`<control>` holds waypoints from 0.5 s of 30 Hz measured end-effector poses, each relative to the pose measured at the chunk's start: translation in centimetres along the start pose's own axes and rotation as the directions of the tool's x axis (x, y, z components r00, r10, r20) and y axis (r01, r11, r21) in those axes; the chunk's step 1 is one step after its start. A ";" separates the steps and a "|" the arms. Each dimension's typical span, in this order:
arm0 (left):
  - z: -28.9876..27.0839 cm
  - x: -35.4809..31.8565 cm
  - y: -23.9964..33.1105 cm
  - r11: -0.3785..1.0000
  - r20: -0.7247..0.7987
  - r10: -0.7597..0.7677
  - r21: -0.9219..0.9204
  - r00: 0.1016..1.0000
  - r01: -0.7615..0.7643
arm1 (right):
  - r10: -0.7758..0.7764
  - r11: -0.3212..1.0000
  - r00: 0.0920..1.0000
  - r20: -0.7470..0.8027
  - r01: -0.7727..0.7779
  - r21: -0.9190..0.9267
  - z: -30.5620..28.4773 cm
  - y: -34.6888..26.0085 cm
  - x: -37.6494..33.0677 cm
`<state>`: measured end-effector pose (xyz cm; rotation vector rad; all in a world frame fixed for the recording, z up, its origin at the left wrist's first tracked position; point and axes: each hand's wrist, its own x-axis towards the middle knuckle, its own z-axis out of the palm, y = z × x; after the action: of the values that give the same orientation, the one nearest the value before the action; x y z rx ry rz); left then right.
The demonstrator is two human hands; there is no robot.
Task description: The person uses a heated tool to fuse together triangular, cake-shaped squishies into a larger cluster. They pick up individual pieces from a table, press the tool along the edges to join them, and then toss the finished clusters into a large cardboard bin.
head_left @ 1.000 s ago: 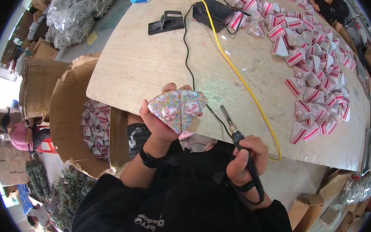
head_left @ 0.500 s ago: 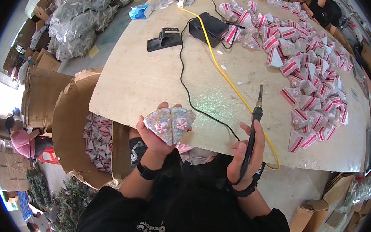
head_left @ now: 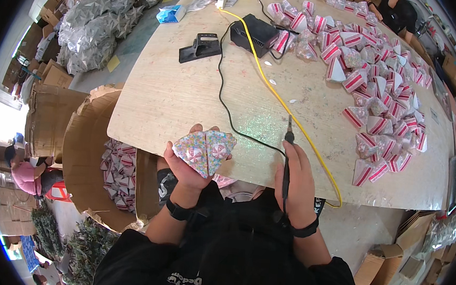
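Two wedge-shaped fake cake slices (head_left: pixel 191 149), sprinkle-covered with a swirl candy on each, lie side by side in my left hand (head_left: pixel 187 175). Its fingers curl round them from beneath and behind, just above the table's front edge. My right hand (head_left: pixel 300 188) grips a black soldering iron (head_left: pixel 287 171), its metal tip pointing away from me over the table. The tip is apart from the slices. A black cord runs from the iron's side across the tabletop toward a black box-shaped soldering station (head_left: pixel 255 34). Beside that sits a black iron stand (head_left: pixel 200 48).
Many pink-and-white striped cake slices (head_left: pixel 369 116) are heaped along the table's right side. A yellow cable (head_left: pixel 289 112) crosses the pale tabletop (head_left: pixel 162 94). At left stands a large cardboard box (head_left: pixel 79 157) holding more slices. Another person (head_left: pixel 396 14) is at the far right.
My right hand has swung the soldering iron left and lowered it, bringing it closer to the slices. My left hand holds the slices in nearly the same place.
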<state>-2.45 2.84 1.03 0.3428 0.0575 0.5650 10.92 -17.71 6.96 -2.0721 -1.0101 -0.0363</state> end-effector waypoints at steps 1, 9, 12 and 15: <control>-0.2 0.0 0.0 1.000 0.012 0.000 -0.011 1.000 0.000 | 0.021 0.999 1.000 -0.013 -0.022 -0.037 0.0 0.1 -0.1; -0.1 0.0 -0.1 0.999 -0.001 -0.013 -0.041 1.000 0.013 | -0.044 0.999 0.994 0.104 0.047 -0.022 0.4 0.2 -0.5; 0.1 -0.1 0.0 1.000 -0.003 -0.006 -0.018 1.000 0.006 | -0.055 0.998 0.991 0.119 0.057 -0.010 0.8 0.3 -0.6; 0.2 0.0 0.0 1.000 -0.023 0.001 -0.011 1.000 -0.001 | -0.045 0.998 0.992 0.116 0.050 -0.038 0.9 0.5 -0.7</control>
<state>-2.48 2.79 1.22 0.3258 0.0763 0.5700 10.49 -17.68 5.78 -2.1070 -1.1375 0.0389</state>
